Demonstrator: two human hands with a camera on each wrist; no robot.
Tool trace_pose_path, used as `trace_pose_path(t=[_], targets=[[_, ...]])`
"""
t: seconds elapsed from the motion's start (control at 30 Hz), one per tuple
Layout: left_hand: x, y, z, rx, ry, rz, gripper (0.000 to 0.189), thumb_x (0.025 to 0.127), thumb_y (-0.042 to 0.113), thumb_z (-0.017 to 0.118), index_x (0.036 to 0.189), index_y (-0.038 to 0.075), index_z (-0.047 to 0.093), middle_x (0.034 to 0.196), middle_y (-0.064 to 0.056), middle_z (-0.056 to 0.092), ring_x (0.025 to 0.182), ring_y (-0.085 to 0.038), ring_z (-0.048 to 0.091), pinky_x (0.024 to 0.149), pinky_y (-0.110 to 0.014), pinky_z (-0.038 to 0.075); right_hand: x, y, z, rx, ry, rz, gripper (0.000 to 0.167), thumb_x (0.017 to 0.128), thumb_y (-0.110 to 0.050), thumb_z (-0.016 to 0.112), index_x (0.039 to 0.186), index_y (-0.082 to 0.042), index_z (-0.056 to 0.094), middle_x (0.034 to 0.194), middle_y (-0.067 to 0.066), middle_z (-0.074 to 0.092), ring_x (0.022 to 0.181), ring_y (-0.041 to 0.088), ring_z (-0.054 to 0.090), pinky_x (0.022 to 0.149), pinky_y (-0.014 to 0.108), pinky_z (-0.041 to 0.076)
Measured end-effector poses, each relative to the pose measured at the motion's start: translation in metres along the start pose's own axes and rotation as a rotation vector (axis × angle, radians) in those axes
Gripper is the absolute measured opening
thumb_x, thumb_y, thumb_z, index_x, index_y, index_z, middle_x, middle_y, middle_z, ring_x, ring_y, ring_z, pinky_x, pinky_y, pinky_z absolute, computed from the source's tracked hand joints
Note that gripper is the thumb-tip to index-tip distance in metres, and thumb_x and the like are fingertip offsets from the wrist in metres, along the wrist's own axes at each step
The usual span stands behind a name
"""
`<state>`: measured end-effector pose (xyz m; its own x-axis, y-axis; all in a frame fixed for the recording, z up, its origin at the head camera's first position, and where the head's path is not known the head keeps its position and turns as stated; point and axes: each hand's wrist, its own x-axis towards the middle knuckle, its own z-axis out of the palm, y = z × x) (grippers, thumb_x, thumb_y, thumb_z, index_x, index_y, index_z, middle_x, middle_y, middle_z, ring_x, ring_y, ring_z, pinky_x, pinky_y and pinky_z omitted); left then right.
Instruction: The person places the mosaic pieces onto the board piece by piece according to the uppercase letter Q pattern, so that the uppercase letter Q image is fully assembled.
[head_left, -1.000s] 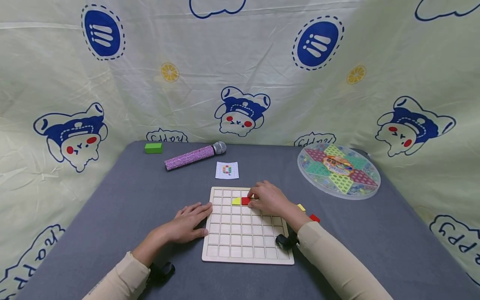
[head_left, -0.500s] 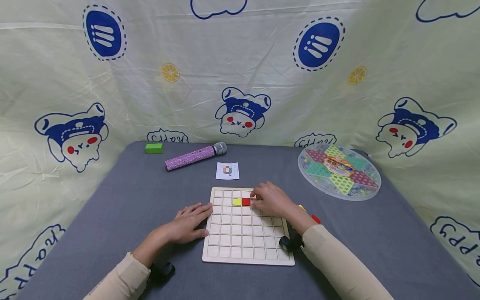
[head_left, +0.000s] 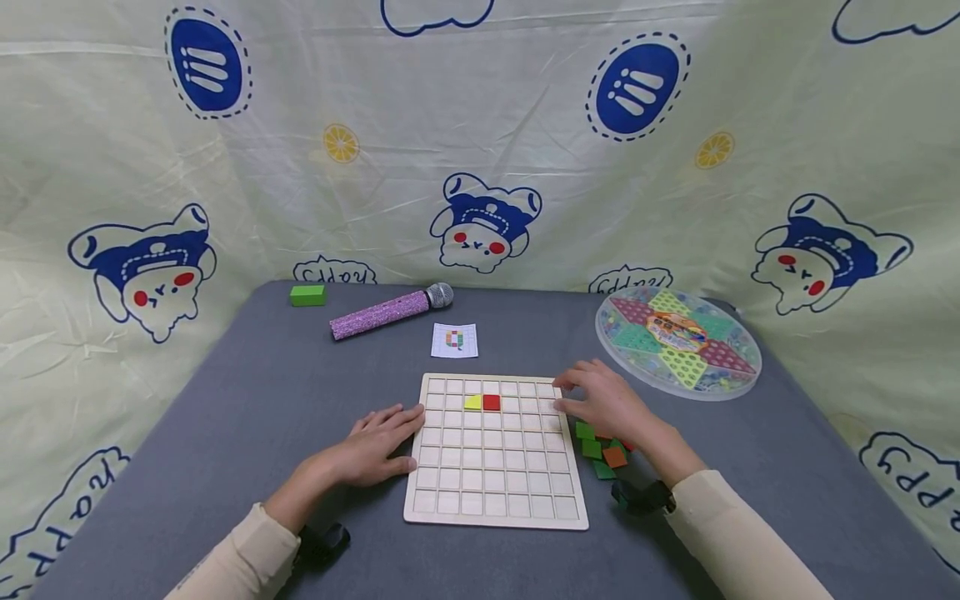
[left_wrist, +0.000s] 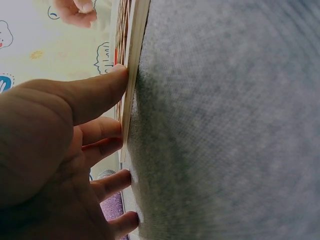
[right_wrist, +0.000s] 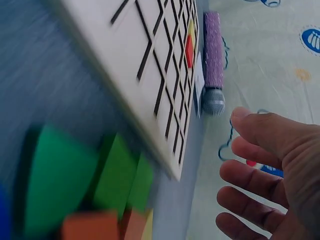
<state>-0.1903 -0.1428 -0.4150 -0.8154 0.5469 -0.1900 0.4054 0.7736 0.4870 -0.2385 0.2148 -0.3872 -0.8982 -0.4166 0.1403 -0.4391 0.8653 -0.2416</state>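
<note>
Even light, soft shadows, right-wrist tiles (right_wrist: 62, 175) blurred

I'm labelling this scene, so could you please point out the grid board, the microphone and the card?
Grid board (head_left: 494, 459): head view, on a bare square.
Microphone (head_left: 383, 314): head view, on the purple handle.
Card (head_left: 454, 340): head view, on its printed pattern.

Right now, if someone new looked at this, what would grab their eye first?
Probably the bright red tile and, just left of it, the yellow tile, in the second row from the far edge of the pale grid board. Next might come the purple microphone lying beyond the board to the left, and the round game board with its colourful star at the far right.
</note>
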Motion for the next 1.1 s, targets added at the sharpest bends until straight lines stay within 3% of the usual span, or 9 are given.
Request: trace_pose_path(t=[0.4,0.63,0.77,1.0,1.1], targets=[[-0.001,-0.002,0.001,-0.002,0.001,0.002,0.065,0.095,0.034,0.055,0.15,0.012,0.027,0.157,-0.006,0.024,0.146,-0.035,0.015,0.111,-0.065,0.01,-0.033,0.043,-0.012,-0.018,-0.003,0.032,0.023,0.084,-0.021,0.07,0.104,-0.009,0.07,0.096,0.004,0.066,0.092,0.023,0.056,0.079,0.045,0.047],[-0.001,-0.001,0.001,-0.002,-0.005,-0.015,0.066,0.094,0.035,0.055,0.15,0.013,0.026,0.158,-0.005,0.024,0.146,-0.034,0.014,0.112,-0.065,0.009,-0.038,0.059,-0.01,-0.003,-0.063,0.064,0.023,0.083,-0.019,0.07,0.104,-0.01,0.07,0.1,0.006,0.065,0.096,0.027,0.055,0.1,0.061,0.034],[-0.001,0.0,0.001,-0.003,-0.005,-0.014,0.066,0.094,0.035,0.055,0.15,0.013,0.026,0.158,-0.005,0.024,0.146,-0.034,0.014,0.112,-0.065,0.009,-0.038,0.064,-0.007,-0.02,-0.081,0.093,0.021,0.083,-0.021,0.07,0.102,-0.01,0.07,0.099,0.007,0.065,0.093,0.025,0.053,0.091,0.055,0.042],[-0.001,0.0,0.0,0.001,-0.004,-0.023,0.067,0.094,0.036,0.055,0.15,0.014,0.026,0.158,-0.004,0.023,0.146,-0.034,0.014,0.112,-0.064,0.009,-0.035,0.062,-0.002,-0.051,-0.106,0.098,0.025,0.084,-0.029,0.069,0.099,-0.01,0.072,0.098,0.008,0.066,0.093,0.027,0.056,0.092,0.055,0.042],[-0.001,0.001,0.0,-0.002,-0.007,-0.02,0.067,0.094,0.035,0.055,0.15,0.014,0.026,0.158,-0.005,0.023,0.146,-0.034,0.014,0.112,-0.065,0.009,-0.032,0.06,0.001,-0.074,-0.119,0.109,0.027,0.084,-0.032,0.069,0.099,-0.01,0.072,0.097,0.007,0.065,0.09,0.024,0.056,0.082,0.049,0.047]])
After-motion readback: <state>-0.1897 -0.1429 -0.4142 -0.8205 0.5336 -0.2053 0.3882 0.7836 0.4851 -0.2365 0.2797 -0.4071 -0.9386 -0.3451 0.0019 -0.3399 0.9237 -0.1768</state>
